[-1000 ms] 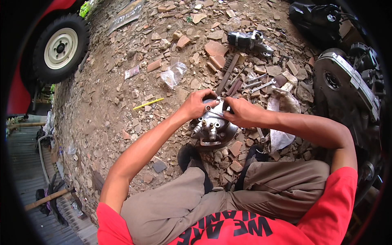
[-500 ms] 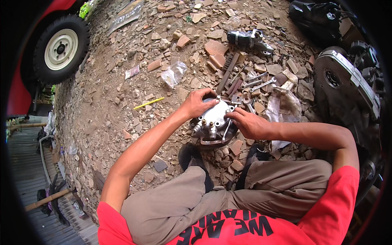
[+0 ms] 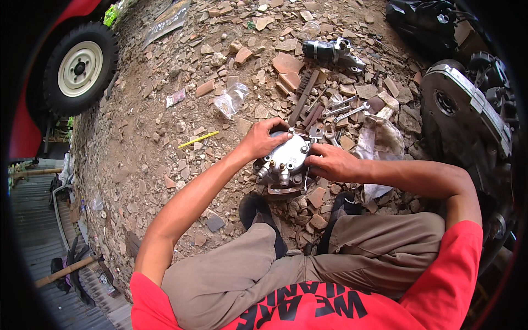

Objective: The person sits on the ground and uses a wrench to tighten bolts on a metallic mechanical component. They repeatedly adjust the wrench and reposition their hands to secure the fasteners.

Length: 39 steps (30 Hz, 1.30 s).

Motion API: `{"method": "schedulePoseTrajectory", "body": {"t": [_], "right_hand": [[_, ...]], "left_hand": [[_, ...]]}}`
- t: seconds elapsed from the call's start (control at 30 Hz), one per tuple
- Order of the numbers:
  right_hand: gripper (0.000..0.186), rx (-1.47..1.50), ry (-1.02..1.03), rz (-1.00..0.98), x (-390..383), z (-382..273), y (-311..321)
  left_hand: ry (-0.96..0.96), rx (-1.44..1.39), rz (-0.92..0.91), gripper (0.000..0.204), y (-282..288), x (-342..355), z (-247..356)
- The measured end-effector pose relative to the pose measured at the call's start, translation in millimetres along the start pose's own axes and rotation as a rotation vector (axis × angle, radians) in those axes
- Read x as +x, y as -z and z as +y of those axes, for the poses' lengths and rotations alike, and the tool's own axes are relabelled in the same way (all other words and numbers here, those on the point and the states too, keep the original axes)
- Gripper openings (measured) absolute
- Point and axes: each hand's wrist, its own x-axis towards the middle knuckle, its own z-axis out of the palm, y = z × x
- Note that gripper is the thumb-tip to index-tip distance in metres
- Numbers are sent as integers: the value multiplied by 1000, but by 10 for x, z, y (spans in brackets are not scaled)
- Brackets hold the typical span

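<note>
Stones lie all over the ground that I look down on from far away. The round metal part sits on the ground, just ahead of my two black shoes. My left hand is on its far left edge, thumb on top, and that grip is pinching the rim. My right hand is at the right edge with its fingers bent. I cannot tell if that grip pinches anything, because the fingertips are hard to see. Two short pipes stick out of the near side.

Some crumpled clear plastic lies past my left hand. It could be a bag or a cup, and I cannot tell what it holds. Left of it is a small flat packet; I cannot see into it. A black bag is at the top right, and its inside is hidden from me.

A yellow stick lies to the left. Past the part I see a brush, with wrenches near it. A dirty white rag is near my right hand. A big engine is well to the right.
</note>
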Motion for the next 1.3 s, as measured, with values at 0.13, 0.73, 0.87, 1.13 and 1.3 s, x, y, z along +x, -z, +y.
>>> {"method": "schedulePoseTrajectory", "body": {"t": [0.13, 0.73, 0.87, 1.13, 1.3], "right_hand": [[37, -106, 146, 40, 39, 88, 69], [31, 372, -336, -141, 543, 820, 667], [31, 165, -208, -238, 648, 896, 739], [29, -17, -97, -467, 1048, 966, 836], [32, -109, -75, -577, 1194, 854, 925]], "left_hand": [[7, 10, 0, 39, 16, -11, 41], [3, 48, 3, 36, 26, -23, 58], [47, 28, -19, 36, 24, -15, 60], [4, 74, 34, 36, -1, -13, 46], [27, 57, -6, 35, 36, -25, 57]]}}
